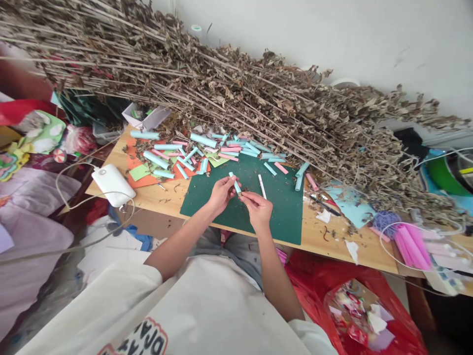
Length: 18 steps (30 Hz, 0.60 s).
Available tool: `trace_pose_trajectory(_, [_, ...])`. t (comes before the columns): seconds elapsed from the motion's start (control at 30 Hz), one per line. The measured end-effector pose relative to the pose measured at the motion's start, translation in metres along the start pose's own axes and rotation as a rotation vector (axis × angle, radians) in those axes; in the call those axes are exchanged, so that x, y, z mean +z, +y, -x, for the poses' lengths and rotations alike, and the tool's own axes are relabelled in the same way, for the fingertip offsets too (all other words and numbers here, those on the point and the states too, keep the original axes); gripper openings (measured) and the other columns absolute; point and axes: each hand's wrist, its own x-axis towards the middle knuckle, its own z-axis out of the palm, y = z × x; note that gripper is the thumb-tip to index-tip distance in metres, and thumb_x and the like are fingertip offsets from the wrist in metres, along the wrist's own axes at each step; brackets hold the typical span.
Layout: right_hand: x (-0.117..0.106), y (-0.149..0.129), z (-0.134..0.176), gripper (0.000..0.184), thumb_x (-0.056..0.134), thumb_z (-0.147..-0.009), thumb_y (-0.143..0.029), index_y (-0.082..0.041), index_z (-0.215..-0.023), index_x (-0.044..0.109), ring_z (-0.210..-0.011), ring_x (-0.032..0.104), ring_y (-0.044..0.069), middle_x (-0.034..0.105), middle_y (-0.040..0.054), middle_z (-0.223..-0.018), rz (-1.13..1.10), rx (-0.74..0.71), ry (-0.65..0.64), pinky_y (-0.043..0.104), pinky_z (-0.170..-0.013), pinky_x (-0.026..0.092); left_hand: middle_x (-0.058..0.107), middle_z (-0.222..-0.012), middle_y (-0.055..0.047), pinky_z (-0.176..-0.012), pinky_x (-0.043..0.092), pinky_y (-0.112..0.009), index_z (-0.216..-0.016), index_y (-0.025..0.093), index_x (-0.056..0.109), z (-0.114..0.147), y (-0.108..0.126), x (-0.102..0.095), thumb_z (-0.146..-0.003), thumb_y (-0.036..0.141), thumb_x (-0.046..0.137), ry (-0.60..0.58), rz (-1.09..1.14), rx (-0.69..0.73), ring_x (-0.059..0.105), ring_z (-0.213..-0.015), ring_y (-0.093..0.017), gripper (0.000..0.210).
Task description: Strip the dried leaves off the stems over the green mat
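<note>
Above a dark green cutting mat (pixel 284 217), both my hands hold one light blue paper tube (pixel 235 183). My left hand (pixel 221 194) is closed round its upper part, with the far end sticking out past the fingers. At the tube's near end, my right hand (pixel 257 209) pinches with thumb and fingertips; bits of brown dried plant show there. On the mat just beyond my right hand lies a slim white stick (pixel 262 186), which neither hand touches. Behind the hands are several blue paper tubes (pixel 203 140) and pink paper tubes (pixel 281 168), loosely scattered.
Dried leafy stalks (pixel 236 84) form a long heap across the back. A white power bank (pixel 113 185) with a cable is at the left. To the right are a pen (pixel 325 204), purple yarn (pixel 386 224) and pink paper (pixel 412 246). A red rubbish bag (pixel 310 281) hangs below the edge.
</note>
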Motion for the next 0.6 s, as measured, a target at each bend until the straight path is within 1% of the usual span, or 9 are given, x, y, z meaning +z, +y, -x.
trace_pose_trajectory(0.07, [0.002, 0.001, 0.002, 0.015, 0.077, -0.071, -0.033, -0.021, -0.080, 0.077, -0.075, 0.071, 0.019, 0.076, 0.0046, -0.084, 0.001, 0.035, 0.016, 0.034, -0.075, 0.061, 0.060, -0.067, -0.001, -0.040, 0.029, -0.012, -0.086, 0.011, 0.060, 0.002, -0.003, 0.003, -0.073, 0.041, 0.077, -0.005, 0.028, -0.028, 0.040, -0.046, -0.002, 0.036])
trace_pose_trajectory(0.13, [0.004, 0.004, 0.004, 0.019, 0.077, -0.071, -0.035, -0.021, -0.085, 0.077, -0.074, 0.071, 0.019, 0.076, 0.0046, -0.085, -0.001, 0.083, 0.043, 0.035, -0.075, 0.061, 0.057, -0.063, 0.001, -0.039, 0.026, -0.013, -0.087, 0.012, 0.059, 0.004, -0.007, 0.006, -0.077, 0.041, 0.074, 0.013, 0.037, -0.028, 0.037, -0.044, -0.002, 0.034])
trace_pose_trajectory(0.23, [0.008, 0.006, 0.006, 0.026, 0.076, -0.071, -0.037, -0.020, -0.092, 0.077, -0.080, 0.072, 0.021, 0.076, 0.0060, -0.092, 0.038, 0.096, 0.065, 0.037, -0.080, 0.060, 0.053, -0.060, 0.003, -0.040, 0.025, -0.014, -0.087, 0.013, 0.058, 0.004, -0.012, 0.009, -0.080, 0.041, 0.069, 0.054, 0.022, 0.019, 0.035, -0.043, -0.003, 0.031])
trace_pose_trajectory(0.33, [0.010, 0.006, 0.008, 0.025, 0.074, -0.075, -0.037, -0.021, -0.094, 0.076, -0.084, 0.072, 0.022, 0.076, 0.0073, -0.096, 0.115, 0.015, 0.072, 0.038, -0.083, 0.059, 0.053, -0.060, 0.003, -0.041, 0.025, -0.015, -0.086, 0.014, 0.058, 0.004, -0.016, 0.009, -0.081, 0.042, 0.068, 0.074, 0.008, 0.059, 0.036, -0.045, -0.003, 0.031])
trace_pose_trajectory(0.47, [0.011, 0.008, 0.009, 0.020, 0.070, -0.080, -0.034, -0.021, -0.093, 0.076, -0.085, 0.071, 0.022, 0.076, 0.0079, -0.094, 0.184, -0.131, 0.092, 0.038, -0.083, 0.058, 0.052, -0.060, 0.004, -0.042, 0.024, -0.016, -0.085, 0.014, 0.058, 0.006, -0.018, 0.009, -0.080, 0.043, 0.068, 0.077, 0.012, 0.070, 0.035, -0.045, -0.003, 0.032])
trace_pose_trajectory(0.6, [0.013, 0.011, 0.011, 0.019, 0.068, -0.082, -0.035, -0.021, -0.092, 0.076, -0.082, 0.071, 0.021, 0.076, 0.0082, -0.092, 0.241, -0.175, 0.128, 0.037, -0.081, 0.058, 0.051, -0.060, 0.004, -0.042, 0.022, -0.016, -0.086, 0.014, 0.057, 0.007, -0.018, 0.010, -0.080, 0.044, 0.068, 0.067, 0.009, 0.080, 0.033, -0.044, -0.003, 0.033])
